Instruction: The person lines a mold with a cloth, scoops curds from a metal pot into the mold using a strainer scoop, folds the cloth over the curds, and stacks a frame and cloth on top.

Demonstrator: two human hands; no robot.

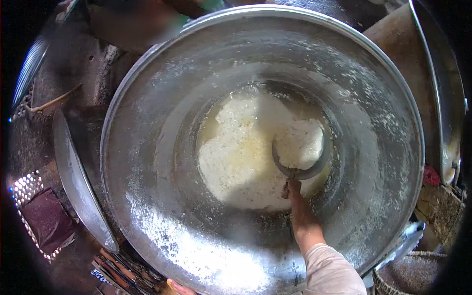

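Note:
In the head view, a very large metal pot (162,108) fills the middle. At its bottom lies a white, lumpy, curd-like mass (231,167) in cloudy yellowish liquid. My right hand (293,189) reaches down into the pot, closed around the short handle of a round metal ladle (314,171). A heaped white lump (301,145) fills the ladle, which is low over the mass. Only some fingers of my left hand (182,288) show at the bottom edge; they look stretched out against the pot's outer rim, and the rest is hidden.
Left of the pot leans a wide metal dish (81,187), with a maroon cloth (46,219) beyond it. Several sticks (123,270) lie at lower left. A big metal vessel (442,98) stands right, above a woven basket (410,273). Another person (135,22) is at upper left.

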